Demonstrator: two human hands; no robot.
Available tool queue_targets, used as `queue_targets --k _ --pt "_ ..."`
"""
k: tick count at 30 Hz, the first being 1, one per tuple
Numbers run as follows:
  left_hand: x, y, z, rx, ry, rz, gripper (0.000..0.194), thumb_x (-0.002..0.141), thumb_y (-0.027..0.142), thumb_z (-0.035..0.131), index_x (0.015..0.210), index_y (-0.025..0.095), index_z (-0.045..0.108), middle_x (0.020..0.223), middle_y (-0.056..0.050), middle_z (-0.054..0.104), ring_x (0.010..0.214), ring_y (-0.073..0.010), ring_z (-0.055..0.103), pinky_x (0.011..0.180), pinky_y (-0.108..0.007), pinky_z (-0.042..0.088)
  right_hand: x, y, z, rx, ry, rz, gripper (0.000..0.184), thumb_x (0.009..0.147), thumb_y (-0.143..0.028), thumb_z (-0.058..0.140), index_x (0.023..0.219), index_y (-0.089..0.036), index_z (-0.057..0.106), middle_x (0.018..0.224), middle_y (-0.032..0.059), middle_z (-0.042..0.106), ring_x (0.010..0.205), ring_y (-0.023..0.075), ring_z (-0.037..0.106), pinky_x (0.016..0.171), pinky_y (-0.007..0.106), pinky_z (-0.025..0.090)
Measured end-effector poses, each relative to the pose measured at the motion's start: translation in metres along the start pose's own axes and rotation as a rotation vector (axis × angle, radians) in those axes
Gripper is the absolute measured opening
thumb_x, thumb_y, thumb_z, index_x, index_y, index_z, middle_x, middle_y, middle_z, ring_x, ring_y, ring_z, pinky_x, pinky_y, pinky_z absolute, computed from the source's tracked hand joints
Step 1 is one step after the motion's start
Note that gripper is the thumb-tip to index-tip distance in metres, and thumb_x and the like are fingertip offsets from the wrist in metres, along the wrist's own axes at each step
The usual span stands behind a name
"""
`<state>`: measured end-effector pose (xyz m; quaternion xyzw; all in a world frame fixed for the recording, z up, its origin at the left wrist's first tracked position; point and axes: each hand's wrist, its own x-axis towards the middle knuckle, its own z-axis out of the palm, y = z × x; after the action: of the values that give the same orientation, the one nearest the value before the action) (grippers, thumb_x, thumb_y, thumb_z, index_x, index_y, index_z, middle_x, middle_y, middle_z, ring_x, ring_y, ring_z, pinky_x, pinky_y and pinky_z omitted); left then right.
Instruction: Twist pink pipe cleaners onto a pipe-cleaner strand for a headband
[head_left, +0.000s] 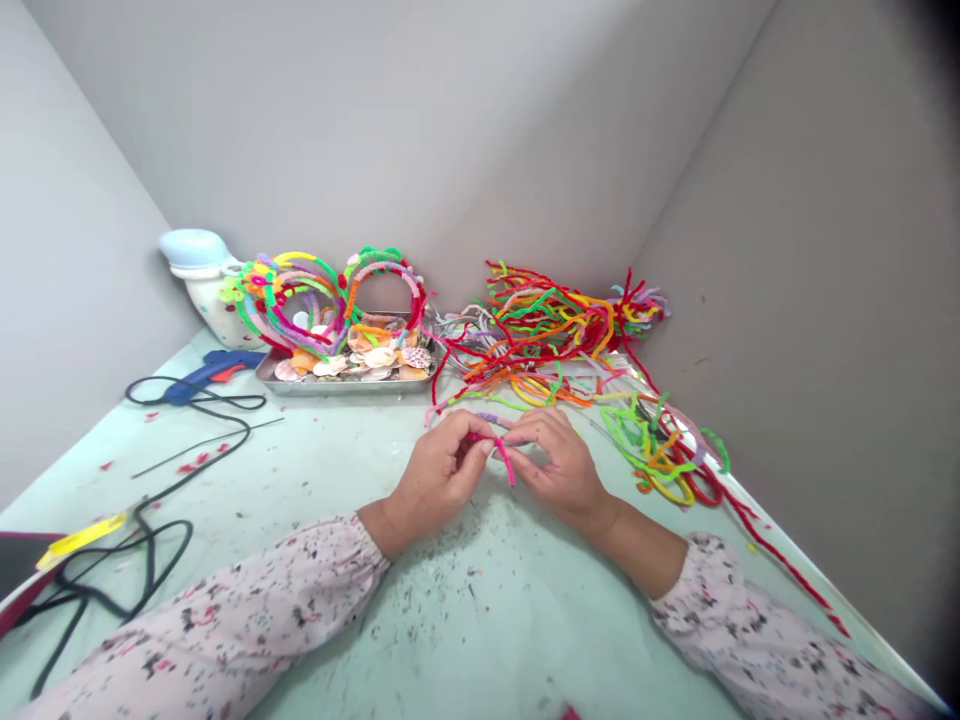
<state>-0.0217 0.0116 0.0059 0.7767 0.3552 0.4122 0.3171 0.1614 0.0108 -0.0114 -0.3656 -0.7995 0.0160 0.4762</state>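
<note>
Over the middle of the table, my left hand [442, 465] is closed, with thumb and index finger pinching a bright pink pipe cleaner [505, 462]. Its short end sticks out between the hands and points down. My right hand [559, 465] meets it from the other side, thumb and fingertips pinched on the same pipe cleaner close to the left fingertips. Just behind the fingers a thin purple strip [491, 418] shows; whether it joins the pink piece I cannot tell. The rest of the pink piece is hidden in my left hand.
A metal tray [352, 388] of shells [379, 357] stands at the back, with pipe-cleaner-wrapped headbands [382, 270] on it. Bundled pipe cleaners [555, 320] lie behind my hands, loose ones [652, 450] at right. A blue glue gun [199, 378], its black cord [150, 510] and a white cup [214, 300] are left.
</note>
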Motion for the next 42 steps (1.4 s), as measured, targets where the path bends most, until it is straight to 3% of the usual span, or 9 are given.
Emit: queue_targets --k 13,21,25,32,42 --pt "-0.001 0.0 0.0 0.029 -0.005 0.034 0.009 0.088 0.02 0.048 0.091 0.016 0.055 0.079 -0.002 0.057 0.068 -0.0121 0.052 0.064 -0.024 0.041 0.001 -0.005 -0.002 0.03 -0.015 0.049 0.005 0.082 -0.023 0.061 0.086 -0.024 0.058 0.08 0.0014 0.063 0.083 0.0192 0.057 0.079 0.037 0.045" --pt "0.0 0.0 -0.001 0.104 -0.038 0.089 0.007 0.087 0.017 0.047 0.088 0.016 0.054 0.077 -0.002 0.056 0.069 -0.0126 0.051 0.064 -0.024 0.039 0.0 -0.008 -0.004 0.133 -0.132 0.212 0.009 0.085 -0.03 0.057 0.081 -0.022 0.056 0.079 0.0017 0.058 0.082 0.0188 0.055 0.078 0.036 0.045" --pt "0.001 0.0 -0.001 0.091 -0.029 0.077 0.008 0.087 0.017 0.046 0.089 0.016 0.054 0.08 -0.002 0.057 0.071 -0.0129 0.051 0.065 -0.025 0.039 0.0 -0.007 -0.003 0.162 -0.13 0.281 0.011 0.085 -0.032 0.058 0.08 -0.022 0.056 0.08 0.0016 0.058 0.081 0.0181 0.056 0.076 0.034 0.046" --pt "0.002 -0.002 0.001 0.062 0.024 0.009 0.01 0.089 0.021 0.046 0.09 0.016 0.054 0.081 -0.001 0.056 0.072 -0.0127 0.051 0.066 -0.025 0.04 0.001 -0.007 -0.002 0.174 -0.109 0.244 0.007 0.084 -0.026 0.058 0.09 -0.023 0.058 0.09 0.0032 0.062 0.092 0.0193 0.058 0.084 0.037 0.046" --pt "0.002 -0.004 0.003 0.067 0.029 0.039 0.006 0.083 0.017 0.051 0.089 0.016 0.053 0.08 -0.001 0.055 0.065 -0.0103 0.05 0.057 -0.021 0.039 0.0 -0.007 -0.001 0.17 -0.101 0.276 0.004 0.083 -0.026 0.058 0.083 -0.022 0.057 0.083 0.0023 0.061 0.083 0.0181 0.058 0.077 0.034 0.048"
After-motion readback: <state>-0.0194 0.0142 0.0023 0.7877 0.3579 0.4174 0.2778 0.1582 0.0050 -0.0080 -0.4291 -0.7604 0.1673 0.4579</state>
